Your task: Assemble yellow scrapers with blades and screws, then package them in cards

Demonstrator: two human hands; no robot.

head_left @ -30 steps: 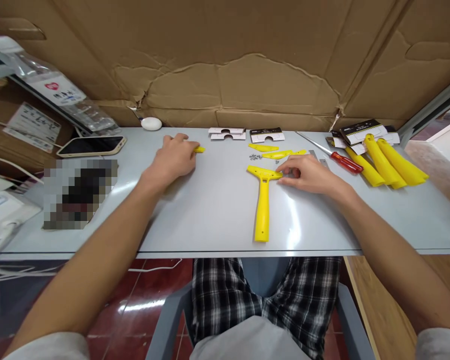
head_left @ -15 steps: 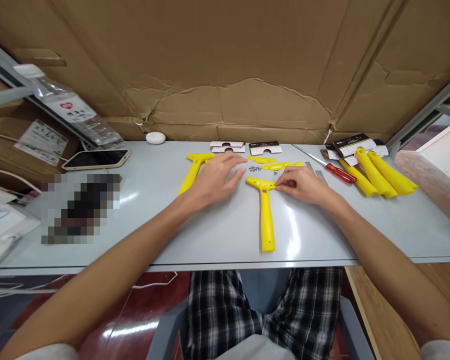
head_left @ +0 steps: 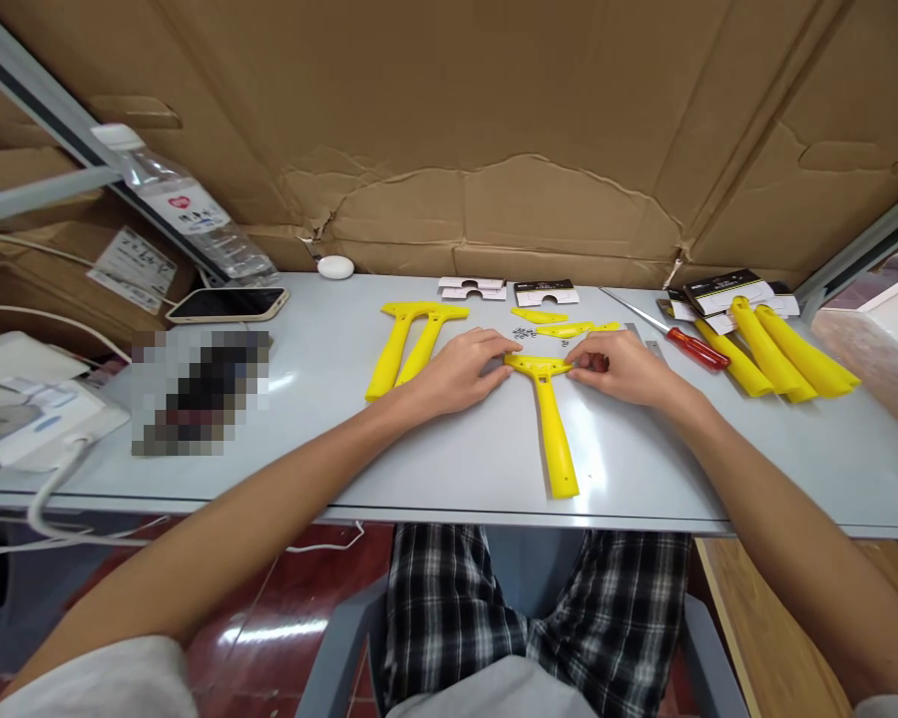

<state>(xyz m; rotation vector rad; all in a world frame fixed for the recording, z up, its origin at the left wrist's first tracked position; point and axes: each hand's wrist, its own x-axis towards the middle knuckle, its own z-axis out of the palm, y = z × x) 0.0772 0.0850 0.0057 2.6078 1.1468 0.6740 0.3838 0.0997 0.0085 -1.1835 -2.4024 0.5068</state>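
A yellow T-shaped scraper lies on the table, its head away from me and its handle toward the front edge. My left hand pinches the left end of the head between thumb and fingers. At the right end, my right hand grips the head with its fingertips. Just beyond the head are small dark screws and yellow scraper head pieces. Two more yellow scrapers lie side by side to the left of my left hand.
A screwdriver with a red handle lies to the right, beside several yellow handles and black-and-white cards. Metal blades lie behind my right hand. On the left are a phone and a leaning water bottle. Cardboard walls the back.
My left hand has come right onto the scraper's left end and closed on it. The right hand stays at the other end. The view has shifted slightly, uncovering the second scraper at left.
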